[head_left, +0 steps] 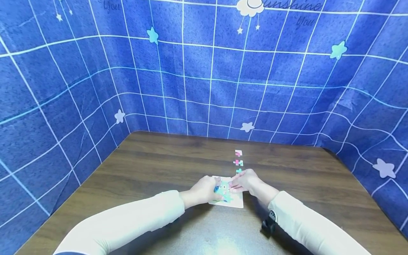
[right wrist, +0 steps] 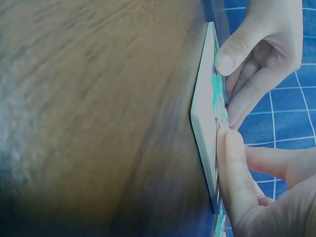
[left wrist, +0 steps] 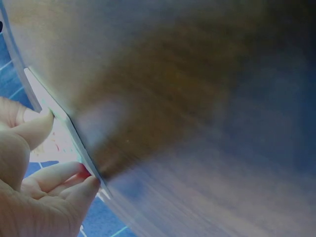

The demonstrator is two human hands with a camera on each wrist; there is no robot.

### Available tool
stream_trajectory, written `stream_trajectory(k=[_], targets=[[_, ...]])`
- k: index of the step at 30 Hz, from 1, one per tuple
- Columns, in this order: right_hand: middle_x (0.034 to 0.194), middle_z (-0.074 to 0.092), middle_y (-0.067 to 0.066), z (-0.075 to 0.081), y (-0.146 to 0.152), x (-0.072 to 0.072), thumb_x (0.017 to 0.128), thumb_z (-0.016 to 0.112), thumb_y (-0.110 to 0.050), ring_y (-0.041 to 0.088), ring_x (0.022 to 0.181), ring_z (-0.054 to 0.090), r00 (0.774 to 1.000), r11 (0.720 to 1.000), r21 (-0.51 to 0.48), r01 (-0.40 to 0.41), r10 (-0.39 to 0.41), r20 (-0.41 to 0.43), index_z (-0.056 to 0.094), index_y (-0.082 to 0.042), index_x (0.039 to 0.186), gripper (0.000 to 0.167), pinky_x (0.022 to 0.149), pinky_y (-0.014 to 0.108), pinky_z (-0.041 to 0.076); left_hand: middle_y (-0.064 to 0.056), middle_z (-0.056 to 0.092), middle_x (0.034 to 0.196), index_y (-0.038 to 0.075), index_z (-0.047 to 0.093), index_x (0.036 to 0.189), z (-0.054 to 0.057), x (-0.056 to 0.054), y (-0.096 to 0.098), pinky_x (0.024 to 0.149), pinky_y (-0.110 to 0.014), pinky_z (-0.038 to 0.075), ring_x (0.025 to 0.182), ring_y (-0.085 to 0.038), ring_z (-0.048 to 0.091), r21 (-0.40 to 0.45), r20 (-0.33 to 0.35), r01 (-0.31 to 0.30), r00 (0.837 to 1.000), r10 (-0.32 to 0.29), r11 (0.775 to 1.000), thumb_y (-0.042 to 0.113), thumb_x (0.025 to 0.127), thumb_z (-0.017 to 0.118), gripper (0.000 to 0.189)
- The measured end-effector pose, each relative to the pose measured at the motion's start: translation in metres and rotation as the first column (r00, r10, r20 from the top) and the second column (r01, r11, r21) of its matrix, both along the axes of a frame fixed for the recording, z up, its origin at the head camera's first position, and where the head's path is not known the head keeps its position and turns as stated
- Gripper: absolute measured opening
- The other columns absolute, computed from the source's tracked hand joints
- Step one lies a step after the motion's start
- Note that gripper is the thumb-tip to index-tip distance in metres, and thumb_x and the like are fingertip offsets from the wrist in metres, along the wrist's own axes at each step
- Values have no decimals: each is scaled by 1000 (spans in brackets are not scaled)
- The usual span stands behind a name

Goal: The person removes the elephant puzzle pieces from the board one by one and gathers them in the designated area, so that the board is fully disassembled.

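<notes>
A pale puzzle board (head_left: 236,202) with a blue-green printed picture lies on the table between both hands. My left hand (head_left: 204,191) grips its left part, the thumb on the picture side in the right wrist view. From the right, my right hand (head_left: 248,182) rests its fingertips on the board near the middle. Whether those fingers pinch a loose piece is hidden. In the right wrist view the board's pale edge (right wrist: 202,111) shows, with my right hand (right wrist: 266,192) below my left hand (right wrist: 266,54), their fingertips close together.
Beyond the board, several loose puzzle pieces lie in a column: a pink-and-white one (head_left: 238,153), a pink-green one (head_left: 238,162) and a green one (head_left: 239,170) beside the right hand. A wooden table (head_left: 153,159) extends around them, with a blue gridded curtain (head_left: 197,88) behind.
</notes>
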State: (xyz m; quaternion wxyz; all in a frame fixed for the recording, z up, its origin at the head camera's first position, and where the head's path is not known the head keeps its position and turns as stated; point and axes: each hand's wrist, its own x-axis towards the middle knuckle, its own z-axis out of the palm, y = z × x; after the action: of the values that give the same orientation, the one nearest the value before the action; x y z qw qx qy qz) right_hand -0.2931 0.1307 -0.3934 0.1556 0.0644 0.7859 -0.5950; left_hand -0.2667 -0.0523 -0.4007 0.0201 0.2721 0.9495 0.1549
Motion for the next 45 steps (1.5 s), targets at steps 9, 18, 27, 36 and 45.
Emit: stream_trajectory(k=[9,18,27,36,45], targets=[[80,73,22,5,-1,0,77,73,9,17,61,68,1000,1000,30,-4,5,-25,65,14,100,25,65,31,61,-13,59,134,4,67,119,3,-1,-1,103,-38,49,122,-31,58,10,-11,1,1000,-1,1000,34,82,77,49],[83,72,21,2,-2,0,79,70,11,17,65,70,1000,999,-31,26,-27,-12,63,15,102,24,68,31,61,-14,60,132,2,67,117,3,-1,0,91,-31,54,112,-26,65,16,-5,-6,1000,6,1000,33,81,78,49],[83,73,19,1,-2,-1,81,68,10,17,64,70,1000,998,-67,5,-3,24,62,15,105,25,70,31,61,-11,60,134,3,65,123,1,-1,-2,105,-39,47,123,-31,58,13,-4,-6,1000,6,1000,33,81,78,53],[80,71,16,-3,2,0,83,67,5,18,68,70,1000,993,-115,3,-1,18,60,17,104,25,72,30,61,-12,61,130,0,62,126,-1,-2,-1,104,-36,47,123,-28,58,47,2,-5,1000,5,999,32,80,79,58],[86,70,16,6,10,-2,87,64,2,16,71,67,1000,988,-156,-7,7,-2,58,19,112,31,75,29,60,-12,61,132,3,67,120,0,-2,-1,104,-40,47,120,-32,60,7,-3,-4,1000,4,1000,37,82,76,52]])
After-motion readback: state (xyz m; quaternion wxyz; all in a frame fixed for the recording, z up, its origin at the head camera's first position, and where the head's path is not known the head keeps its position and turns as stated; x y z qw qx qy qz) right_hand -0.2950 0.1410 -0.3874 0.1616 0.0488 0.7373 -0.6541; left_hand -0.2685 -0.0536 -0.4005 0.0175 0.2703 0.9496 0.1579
